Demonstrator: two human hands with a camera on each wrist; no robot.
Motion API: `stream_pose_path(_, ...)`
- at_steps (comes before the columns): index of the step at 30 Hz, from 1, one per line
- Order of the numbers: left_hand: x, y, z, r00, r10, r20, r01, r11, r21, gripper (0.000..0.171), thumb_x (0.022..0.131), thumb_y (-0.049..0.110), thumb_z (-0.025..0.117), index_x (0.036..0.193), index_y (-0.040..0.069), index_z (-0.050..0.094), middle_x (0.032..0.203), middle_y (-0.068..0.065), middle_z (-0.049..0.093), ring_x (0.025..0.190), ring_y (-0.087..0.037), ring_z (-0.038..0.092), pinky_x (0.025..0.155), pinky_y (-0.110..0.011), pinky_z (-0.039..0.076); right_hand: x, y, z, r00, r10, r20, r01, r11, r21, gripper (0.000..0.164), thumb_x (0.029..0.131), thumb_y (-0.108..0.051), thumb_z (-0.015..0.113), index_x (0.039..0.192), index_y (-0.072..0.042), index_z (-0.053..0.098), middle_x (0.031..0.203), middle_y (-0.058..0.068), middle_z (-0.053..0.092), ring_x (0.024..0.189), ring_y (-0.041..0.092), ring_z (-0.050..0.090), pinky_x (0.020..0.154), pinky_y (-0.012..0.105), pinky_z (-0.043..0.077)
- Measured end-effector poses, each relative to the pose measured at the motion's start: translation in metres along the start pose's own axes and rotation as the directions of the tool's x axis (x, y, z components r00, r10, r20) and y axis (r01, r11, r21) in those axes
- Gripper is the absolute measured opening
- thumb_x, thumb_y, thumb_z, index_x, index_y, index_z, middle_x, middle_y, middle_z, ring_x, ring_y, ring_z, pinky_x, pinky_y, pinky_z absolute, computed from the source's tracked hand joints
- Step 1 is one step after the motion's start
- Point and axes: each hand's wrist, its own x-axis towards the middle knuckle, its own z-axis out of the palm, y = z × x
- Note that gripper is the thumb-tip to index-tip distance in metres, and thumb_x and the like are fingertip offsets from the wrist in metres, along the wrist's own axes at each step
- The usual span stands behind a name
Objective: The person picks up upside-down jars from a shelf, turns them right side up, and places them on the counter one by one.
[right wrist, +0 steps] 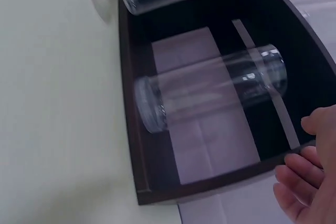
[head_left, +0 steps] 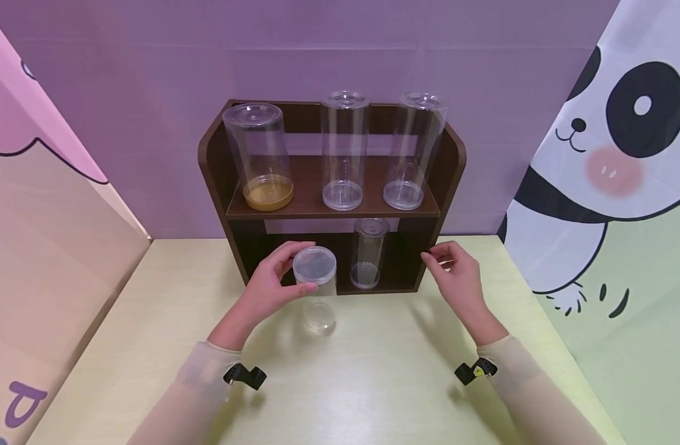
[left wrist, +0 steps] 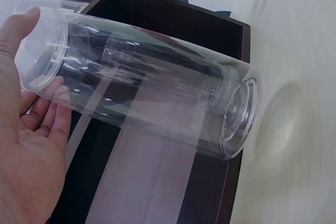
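Note:
My left hand [head_left: 264, 284] grips a clear plastic jar [head_left: 320, 312] near its lidded top, thumb on one side and fingers on the other. The jar stands roughly upright before the left part of the brown shelf's lower level, its base close over the table. In the left wrist view it is see-through, with nothing visible inside. Beside the right side panel of the shelf [head_left: 453, 157] is my right hand [head_left: 456, 278], fingers loosely curled and holding nothing. A slimmer clear jar [head_left: 367, 253] stands on the lower level, between the two hands.
On the upper level stand a wide clear jar [head_left: 256, 145] with a gold-coloured base and two tall clear jars [head_left: 344, 142] to its right. The pale table [head_left: 340, 383] extends in front of the shelf. Behind hangs a purple backdrop [head_left: 340, 25]; a panda-print panel [head_left: 612, 185] is at right.

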Motion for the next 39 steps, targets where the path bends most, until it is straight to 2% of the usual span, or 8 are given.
stream_pose_path(5,-0.001,-0.004,-0.003,1.0,0.001,-0.004,-0.001,1.0,0.01,0.073,0.089,0.004,0.094,0.154,0.013,0.061,0.147,-0.006,0.062,0.139,-0.024,0.057,0.123,-0.024,0.041,0.011,0.001,-0.004,0.997,0.006,-0.075,-0.004,0.999,0.033,0.026,0.102,-0.012,0.081,0.118,0.003,0.066,0.111,0.018,0.073,0.099,0.033,0.072,0.081,0.012,0.053)
stream_pose_path(9,-0.003,-0.005,-0.006,1.0,-0.002,-0.016,0.002,1.0,0.014,0.074,0.088,0.003,0.094,0.154,0.013,0.062,0.147,-0.005,0.062,0.138,-0.023,0.057,0.122,-0.023,0.041,0.017,0.0,-0.002,0.998,0.009,-0.069,-0.006,0.999,0.047,0.034,0.105,-0.015,0.079,0.131,0.001,0.065,0.123,0.018,0.074,0.112,0.033,0.073,0.096,0.034,0.063)
stream_pose_path(12,-0.004,-0.004,-0.007,1.0,-0.009,-0.021,0.01,1.0,0.013,0.074,0.088,0.003,0.094,0.154,0.013,0.062,0.147,-0.006,0.062,0.138,-0.023,0.056,0.122,-0.023,0.041,0.019,0.0,0.0,0.998,0.022,-0.064,-0.019,0.999,0.049,0.035,0.106,-0.016,0.077,0.135,0.0,0.064,0.128,0.017,0.074,0.117,0.034,0.073,0.1,0.048,0.063)
stream_pose_path(14,-0.004,-0.003,-0.008,1.0,-0.016,-0.022,0.016,1.0,0.012,0.074,0.088,0.004,0.094,0.154,0.013,0.061,0.147,-0.006,0.062,0.139,-0.024,0.056,0.122,-0.023,0.042,0.019,0.001,0.002,0.997,0.025,-0.067,-0.022,0.998,0.053,0.034,0.106,-0.016,0.077,0.136,-0.002,0.065,0.129,0.016,0.074,0.118,0.034,0.074,0.099,0.042,0.064)
stream_pose_path(18,-0.005,-0.004,-0.011,0.999,-0.03,-0.026,0.03,0.999,0.015,0.074,0.089,0.004,0.093,0.154,0.013,0.061,0.149,-0.006,0.061,0.14,-0.025,0.056,0.121,-0.023,0.042,0.018,0.001,0.004,0.996,0.008,-0.089,-0.003,0.999,0.053,0.031,0.106,-0.013,0.077,0.134,-0.003,0.067,0.127,0.015,0.077,0.115,0.034,0.076,0.087,0.017,0.058)
stream_pose_path(21,-0.006,-0.005,-0.013,0.999,-0.04,-0.033,0.04,0.999,0.017,0.074,0.089,0.003,0.093,0.155,0.013,0.061,0.15,-0.006,0.06,0.14,-0.025,0.055,0.121,-0.022,0.042,0.018,0.002,0.005,0.994,-0.021,-0.111,0.027,0.998,0.055,0.028,0.105,-0.009,0.077,0.13,-0.001,0.069,0.121,0.018,0.078,0.109,0.036,0.077,0.08,0.008,0.053)
stream_pose_path(30,-0.012,-0.009,-0.027,0.998,-0.029,-0.062,0.03,0.999,0.021,0.073,0.089,-0.001,0.091,0.155,0.01,0.06,0.148,-0.008,0.06,0.137,-0.023,0.057,0.119,-0.022,0.044,0.02,0.004,0.01,0.986,-0.075,-0.146,0.083,0.995,0.047,0.014,0.103,-0.003,0.077,0.114,0.002,0.07,0.107,0.019,0.079,0.1,0.038,0.078,0.073,0.006,0.051)
stream_pose_path(39,-0.023,-0.015,-0.045,0.991,-0.064,-0.115,0.073,0.994,0.076,0.072,0.093,0.002,0.089,0.157,0.011,0.058,0.147,-0.008,0.059,0.132,-0.024,0.059,0.106,-0.017,0.052,0.018,0.0,0.011,0.987,-0.066,-0.145,0.07,0.997,0.025,0.013,0.104,-0.005,0.076,0.114,0.001,0.071,0.109,0.018,0.078,0.103,0.037,0.077,0.073,0.006,0.05)
